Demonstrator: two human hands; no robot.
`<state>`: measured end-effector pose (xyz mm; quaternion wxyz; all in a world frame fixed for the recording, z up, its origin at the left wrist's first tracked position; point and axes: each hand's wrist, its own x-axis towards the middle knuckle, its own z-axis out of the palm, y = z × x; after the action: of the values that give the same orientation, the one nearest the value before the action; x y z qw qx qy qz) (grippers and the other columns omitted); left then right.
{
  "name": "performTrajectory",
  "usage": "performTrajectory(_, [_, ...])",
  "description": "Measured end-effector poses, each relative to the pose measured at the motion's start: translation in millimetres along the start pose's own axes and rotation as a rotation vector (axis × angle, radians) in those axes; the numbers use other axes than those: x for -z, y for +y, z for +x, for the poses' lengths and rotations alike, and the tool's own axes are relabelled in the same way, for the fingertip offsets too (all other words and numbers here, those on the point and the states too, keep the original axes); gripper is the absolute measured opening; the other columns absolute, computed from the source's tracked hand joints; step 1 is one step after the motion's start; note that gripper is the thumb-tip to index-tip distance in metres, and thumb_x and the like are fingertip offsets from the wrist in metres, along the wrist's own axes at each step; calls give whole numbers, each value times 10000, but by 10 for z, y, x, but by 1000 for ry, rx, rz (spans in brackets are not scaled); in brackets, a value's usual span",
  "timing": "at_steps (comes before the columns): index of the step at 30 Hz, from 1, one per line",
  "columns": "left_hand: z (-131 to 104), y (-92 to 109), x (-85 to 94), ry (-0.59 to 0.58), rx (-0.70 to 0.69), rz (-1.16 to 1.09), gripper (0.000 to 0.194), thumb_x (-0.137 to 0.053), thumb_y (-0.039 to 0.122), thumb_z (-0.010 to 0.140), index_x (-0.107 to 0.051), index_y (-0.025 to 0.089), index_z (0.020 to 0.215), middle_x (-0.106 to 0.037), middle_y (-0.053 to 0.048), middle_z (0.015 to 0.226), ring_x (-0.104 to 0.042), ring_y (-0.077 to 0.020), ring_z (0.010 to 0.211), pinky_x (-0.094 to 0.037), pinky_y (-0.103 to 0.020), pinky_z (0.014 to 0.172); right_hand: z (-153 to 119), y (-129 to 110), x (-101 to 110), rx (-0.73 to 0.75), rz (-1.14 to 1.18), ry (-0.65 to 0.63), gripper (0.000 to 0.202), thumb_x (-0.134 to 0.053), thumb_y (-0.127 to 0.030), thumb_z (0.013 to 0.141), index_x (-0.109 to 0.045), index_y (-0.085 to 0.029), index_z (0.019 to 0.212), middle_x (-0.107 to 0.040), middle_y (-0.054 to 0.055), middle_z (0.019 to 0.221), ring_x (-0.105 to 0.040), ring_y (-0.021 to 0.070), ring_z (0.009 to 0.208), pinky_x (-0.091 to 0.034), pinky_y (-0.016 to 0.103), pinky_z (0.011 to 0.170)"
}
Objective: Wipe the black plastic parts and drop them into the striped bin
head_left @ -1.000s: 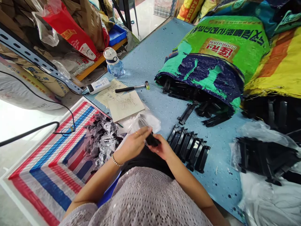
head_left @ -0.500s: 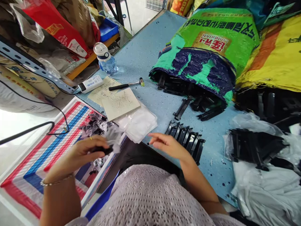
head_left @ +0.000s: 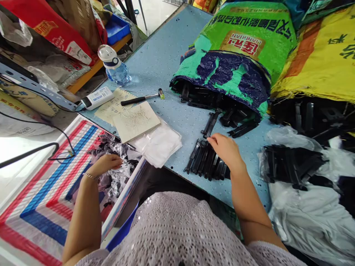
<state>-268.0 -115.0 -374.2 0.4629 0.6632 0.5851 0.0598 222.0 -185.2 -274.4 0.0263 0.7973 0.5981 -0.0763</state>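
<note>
My right hand reaches over the table, its thumb and forefinger closed at the upper end of a black plastic strip-like part in a row of several such parts. A single loose black part lies just beyond the fingertips. My left hand is low over a pile of small clear bags with dark pieces in the striped basket. Its fingers stretch loosely to the right, and nothing shows in them; their undersides are hidden.
A stack of clear bags, a cardboard pad, a small hammer, a white box-shaped device and a bottle lie or stand on the blue table. Black parts spill from the green sack. Filled bags are at right.
My left hand has lowered the bagged black piece to the basket pile, and it no longer shows in the hand. My right hand has moved right onto the row of black parts, which has shifted.
</note>
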Motion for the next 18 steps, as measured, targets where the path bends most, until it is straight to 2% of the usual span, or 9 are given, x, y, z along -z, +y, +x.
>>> performTrajectory(2, [-116, 432, -206, -134, -175, -69, 385, -626, 543, 879, -747, 179, 854, -734, -47, 766, -681, -193, 713, -549, -286, 676, -213, -91, -56, 80, -78, -95, 419, -387, -464, 1058, -702, -189, 1038, -771, 145, 993, -744, 316, 935, -505, 377, 775])
performTrajectory(3, [-130, 663, -364, -106, -295, -57, 372, -581, 515, 931, -754, 187, 901, -734, -51, 798, -678, -189, 733, -552, -292, 698, -299, -162, -99, 97, -123, -145, 450, -398, -487, 1052, -710, -165, 1017, -769, 172, 963, -749, 331, 919, -511, 387, 767])
performTrajectory(4, [-108, 887, -548, -9, -414, -6, 341, -552, 466, 966, -753, 191, 939, -735, -61, 845, -674, -187, 758, -553, -303, 728, -367, -243, -149, 103, -160, -183, 476, -415, -510, 1043, -712, -138, 1009, -764, 199, 942, -751, 346, 914, -518, 396, 760])
performTrajectory(6, [33, 1258, -924, 320, -557, 159, 245, -576, 353, 967, -741, 177, 1004, -730, -119, 1027, -675, -231, 921, -550, -368, 853, -456, -402, -258, 102, -189, -203, 490, -473, -533, 1019, -697, -98, 1041, -754, 229, 929, -753, 361, 918, -530, 401, 747])
performTrajectory(9, [341, 1526, -1260, 516, -541, 318, 146, -587, 210, 932, -715, 159, 882, -699, -147, 1013, -652, -267, 955, -539, -395, 834, -520, -550, -396, 143, -163, -139, 391, -575, -443, 988, -645, -82, 1121, -742, 228, 1015, -744, 335, 955, -542, 371, 738])
performTrajectory(11, [487, 1540, -1250, 513, -506, 244, 144, -612, 187, 901, -666, 171, 769, -677, -106, 903, -645, -236, 865, -527, -356, 770, -530, -550, -457, 186, -129, -115, 317, -602, -366, 973, -626, -91, 1129, -730, 219, 1076, -731, 322, 991, -542, 352, 740])
performTrajectory(14, [549, 1476, -1053, 441, -476, 52, 194, -646, 264, 883, -620, 191, 706, -656, -44, 805, -626, -188, 774, -504, -310, 736, -472, -419, -500, 179, -5, -147, 258, -559, -317, 987, -628, -111, 1127, -734, 191, 1066, -724, 322, 984, -538, 375, 778])
performTrajectory(16, [534, 1448, -951, 372, -414, -39, 201, -619, 308, 901, -639, 196, 734, -661, -22, 750, -623, -173, 725, -494, -297, 708, -392, -316, -518, 155, 236, -151, 274, -527, -311, 994, -625, -141, 1186, -736, 157, 1081, -714, 299, 987, -527, 391, 832])
performTrajectory(18, [516, 1447, -923, 336, -347, -130, 132, -618, 300, 891, -663, 195, 826, -670, -8, 725, -630, -164, 677, -498, -287, 671, -315, -287, -558, 184, 662, -172, 328, -522, -344, 988, -610, -190, 1265, -730, 104, 1109, -695, 248, 998, -521, 364, 865])
